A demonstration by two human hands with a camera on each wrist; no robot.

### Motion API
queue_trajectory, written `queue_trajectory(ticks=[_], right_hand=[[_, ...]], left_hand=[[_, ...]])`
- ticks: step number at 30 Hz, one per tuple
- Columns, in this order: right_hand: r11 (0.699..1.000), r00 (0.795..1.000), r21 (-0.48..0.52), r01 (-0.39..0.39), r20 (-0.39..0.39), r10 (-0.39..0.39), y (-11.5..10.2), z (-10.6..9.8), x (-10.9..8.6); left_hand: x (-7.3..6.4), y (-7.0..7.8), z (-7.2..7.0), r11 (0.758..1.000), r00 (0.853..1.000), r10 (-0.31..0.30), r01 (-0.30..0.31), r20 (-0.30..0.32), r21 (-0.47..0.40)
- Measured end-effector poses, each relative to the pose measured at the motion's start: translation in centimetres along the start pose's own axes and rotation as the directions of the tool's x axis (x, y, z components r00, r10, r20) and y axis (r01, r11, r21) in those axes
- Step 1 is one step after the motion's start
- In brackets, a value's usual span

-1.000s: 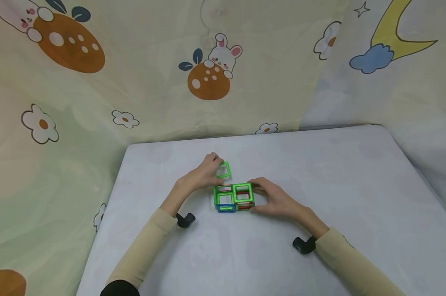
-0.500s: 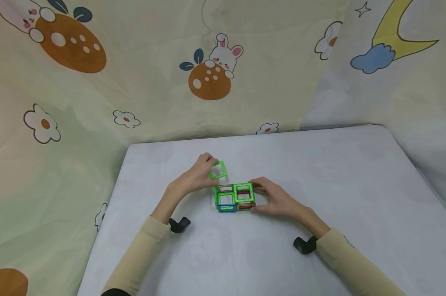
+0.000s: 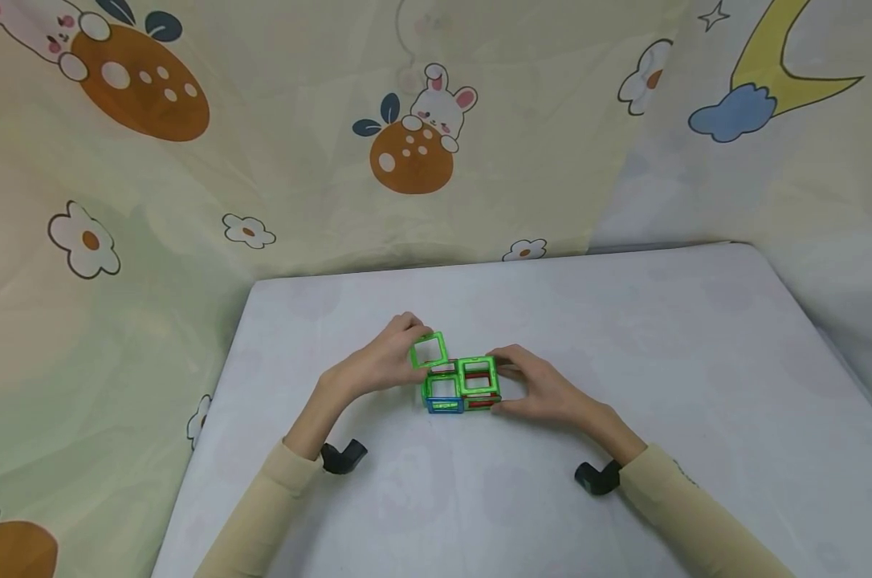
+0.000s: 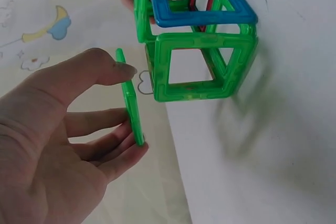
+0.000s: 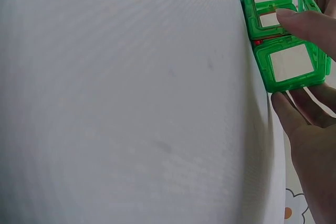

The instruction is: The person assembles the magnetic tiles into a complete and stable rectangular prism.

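Note:
In the head view my left hand point(image 3: 378, 363) pinches a square green magnetic tile point(image 3: 443, 350) by its edge, tilted over the back left of a tile structure point(image 3: 460, 387). The left wrist view shows this green tile point(image 4: 132, 103) edge-on between thumb and fingers, with a gap to the structure's green side point(image 4: 163, 72). The structure is box-like, mostly green with some red, and has a blue tile point(image 3: 446, 406) at its front left. My right hand point(image 3: 540, 387) grips its right end; the right wrist view shows the thumb point(image 5: 304, 23) on one side and fingertips on the end.
The structure stands on a white-covered table point(image 3: 624, 337). A patterned cloth point(image 3: 299, 160) hangs behind and to the left of it. Black wrist cameras point(image 3: 344, 457) sit on both wrists.
My left hand first moved left with the green tile, then came forward and down toward the structure's back left. The right hand and the structure stay in place.

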State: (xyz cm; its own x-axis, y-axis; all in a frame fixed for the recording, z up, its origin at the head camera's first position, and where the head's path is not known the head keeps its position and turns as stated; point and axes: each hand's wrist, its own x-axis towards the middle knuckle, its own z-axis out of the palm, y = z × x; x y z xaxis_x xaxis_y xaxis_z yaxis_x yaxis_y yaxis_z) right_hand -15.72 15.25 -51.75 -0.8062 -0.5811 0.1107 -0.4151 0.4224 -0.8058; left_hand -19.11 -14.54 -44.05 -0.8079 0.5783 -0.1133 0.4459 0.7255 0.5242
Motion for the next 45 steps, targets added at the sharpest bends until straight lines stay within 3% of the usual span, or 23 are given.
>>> queue_trajectory(ticks=[8,20,34,45], right_hand=[[0.999,1.000,-0.037,-0.007,-0.005,0.006,0.1,0.0,0.0],[1.000,1.000,0.020,0.010,0.003,-0.010,0.0,-0.1,0.1],[0.999,1.000,0.032,0.009,0.011,-0.010,0.0,0.0,0.2],[0.999,1.000,0.035,-0.006,0.013,0.005,0.1,0.0,0.1]], left_hand=[[-0.8,0.8,0.3,0.999,0.998,0.035,-0.036,0.043,0.015],[-1.0,1.5,0.7,0.996,0.993,0.085,-0.088,0.084,0.029],[-0.8,1.9,1.0,0.997,0.990,0.056,-0.061,0.126,0.036],[-0.9,1.7,1.4,0.998,0.991,0.053,-0.058,0.124,0.038]])
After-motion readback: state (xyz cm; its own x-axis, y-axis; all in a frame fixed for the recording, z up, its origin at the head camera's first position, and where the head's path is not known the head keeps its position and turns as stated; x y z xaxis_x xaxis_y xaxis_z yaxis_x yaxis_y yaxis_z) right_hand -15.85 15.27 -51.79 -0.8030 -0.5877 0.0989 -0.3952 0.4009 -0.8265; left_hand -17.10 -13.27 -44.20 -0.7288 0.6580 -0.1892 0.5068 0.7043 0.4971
